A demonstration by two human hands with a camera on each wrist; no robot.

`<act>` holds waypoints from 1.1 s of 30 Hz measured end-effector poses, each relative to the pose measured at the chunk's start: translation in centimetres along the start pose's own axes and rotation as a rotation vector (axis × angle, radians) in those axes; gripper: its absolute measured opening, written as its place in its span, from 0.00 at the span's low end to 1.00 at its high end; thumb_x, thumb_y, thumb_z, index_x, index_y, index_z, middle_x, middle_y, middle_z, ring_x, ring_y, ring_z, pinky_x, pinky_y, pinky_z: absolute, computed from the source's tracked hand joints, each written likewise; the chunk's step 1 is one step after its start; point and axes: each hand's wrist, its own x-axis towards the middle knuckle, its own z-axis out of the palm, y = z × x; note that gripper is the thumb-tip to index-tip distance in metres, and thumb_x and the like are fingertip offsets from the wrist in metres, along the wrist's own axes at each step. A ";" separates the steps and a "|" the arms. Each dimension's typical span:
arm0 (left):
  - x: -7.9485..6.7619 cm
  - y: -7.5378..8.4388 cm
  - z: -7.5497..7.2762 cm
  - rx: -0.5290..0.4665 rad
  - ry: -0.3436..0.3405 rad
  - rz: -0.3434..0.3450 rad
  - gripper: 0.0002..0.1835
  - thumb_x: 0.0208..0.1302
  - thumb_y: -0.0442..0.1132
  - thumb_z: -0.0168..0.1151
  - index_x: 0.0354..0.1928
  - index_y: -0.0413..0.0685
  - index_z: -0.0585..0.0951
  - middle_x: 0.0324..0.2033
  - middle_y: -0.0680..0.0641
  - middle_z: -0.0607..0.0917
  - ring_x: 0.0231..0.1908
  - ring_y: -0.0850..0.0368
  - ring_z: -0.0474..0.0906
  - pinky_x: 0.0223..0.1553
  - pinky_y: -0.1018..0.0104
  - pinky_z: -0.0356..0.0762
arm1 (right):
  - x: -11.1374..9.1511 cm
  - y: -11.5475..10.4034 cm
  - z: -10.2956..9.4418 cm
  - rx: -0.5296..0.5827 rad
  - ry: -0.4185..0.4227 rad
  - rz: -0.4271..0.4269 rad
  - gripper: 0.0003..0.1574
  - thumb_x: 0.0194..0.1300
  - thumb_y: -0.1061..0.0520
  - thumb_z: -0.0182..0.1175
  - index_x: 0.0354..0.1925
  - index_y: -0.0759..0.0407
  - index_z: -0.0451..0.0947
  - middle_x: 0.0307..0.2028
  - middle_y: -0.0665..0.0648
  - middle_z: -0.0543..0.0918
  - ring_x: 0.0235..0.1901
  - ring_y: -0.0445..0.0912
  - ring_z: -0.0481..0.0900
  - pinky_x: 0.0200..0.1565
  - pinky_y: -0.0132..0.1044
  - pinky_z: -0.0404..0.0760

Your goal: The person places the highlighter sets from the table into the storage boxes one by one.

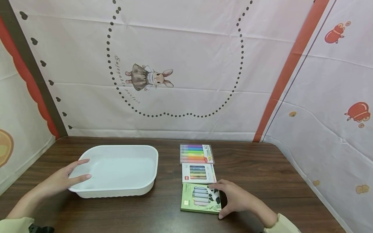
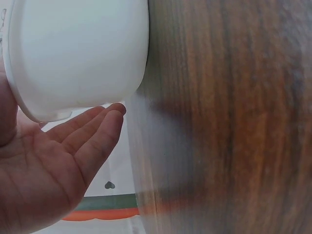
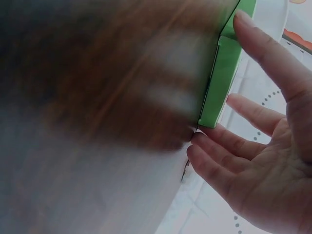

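On the left of the table stands a white plastic basin [image 1: 116,171]. My left hand [image 1: 62,176] holds its left end, two digits reaching over the rim in the head view and the other fingers [image 2: 100,141] against the outer wall in the left wrist view. To the right, a flat green box of markers [image 1: 200,198], printed with pastel sticks and a panda, lies on the table. My right hand [image 1: 237,198] spans its right end, the thumb [image 3: 265,46] at one edge and the other fingers around the far corner.
Behind the green box lie a white box with a window of coloured pens [image 1: 199,173] and a clear pack of rainbow markers [image 1: 196,153], in one column. The dark wooden table [image 1: 247,161] ends at a printed cloth [image 1: 186,64] behind and on both sides.
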 end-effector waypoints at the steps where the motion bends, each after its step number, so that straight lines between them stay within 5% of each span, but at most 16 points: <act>1: 0.0 0.0 0.0 -0.001 0.004 0.004 0.38 0.64 0.51 0.54 0.67 0.36 0.54 0.59 0.18 0.54 0.56 0.21 0.52 0.44 0.31 0.59 | 0.0 -0.1 0.0 0.001 -0.001 0.004 0.52 0.38 0.43 0.74 0.60 0.54 0.67 0.53 0.56 0.70 0.51 0.53 0.70 0.47 0.46 0.74; 24: -0.1 -0.5 -0.1 -0.078 0.004 0.003 0.40 0.63 0.50 0.55 0.69 0.40 0.49 0.61 0.20 0.51 0.58 0.21 0.48 0.45 0.30 0.55 | 0.0 0.1 0.0 0.021 0.058 -0.011 0.49 0.38 0.45 0.74 0.59 0.55 0.70 0.52 0.55 0.71 0.49 0.51 0.71 0.47 0.45 0.73; 33: 0.0 -0.8 -0.1 -0.099 -0.011 -0.012 0.41 0.63 0.51 0.55 0.69 0.42 0.47 0.62 0.21 0.49 0.59 0.22 0.47 0.46 0.30 0.55 | 0.0 0.2 -0.1 0.279 0.073 0.025 0.45 0.39 0.54 0.74 0.57 0.58 0.71 0.54 0.61 0.66 0.41 0.46 0.77 0.40 0.32 0.79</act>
